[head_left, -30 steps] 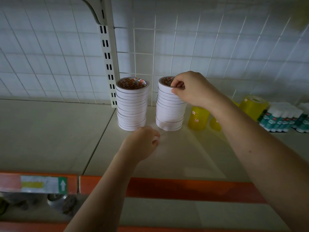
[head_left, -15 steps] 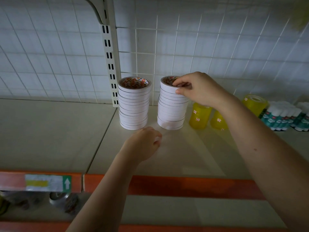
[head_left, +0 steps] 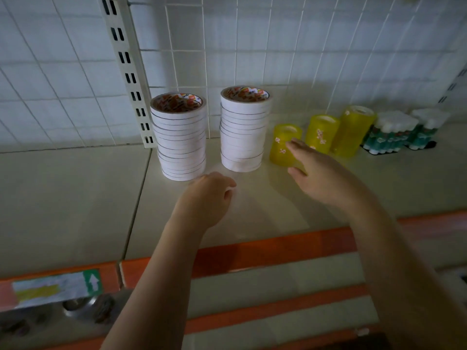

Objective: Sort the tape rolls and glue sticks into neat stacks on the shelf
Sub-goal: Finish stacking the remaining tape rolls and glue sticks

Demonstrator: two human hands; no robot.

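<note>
A cream shelf (head_left: 75, 198) with an orange front edge sits before a white wire-grid back panel (head_left: 252, 46) and a slotted upright (head_left: 129, 72). Two white tape stacks (head_left: 180, 140) (head_left: 243, 130) stand at 12 o'clock; yellow tape rolls (head_left: 284, 145) and glue sticks (head_left: 391, 132) lie toward 2 o'clock. The left hand (head_left: 206, 195) rests loosely curled, holding nothing. The right hand (head_left: 316, 173), fingers spread, has left the right stack's top and now reaches the nearest yellow roll.

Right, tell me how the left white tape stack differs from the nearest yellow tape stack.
The left white tape stack is taller and wider than the nearest yellow tape stack. The white one is opaque with dark seams between thin rolls; the yellow one is translucent with small printed marks. The right hand reaches toward the yellow one. Both stand upright on the shelf.
</note>
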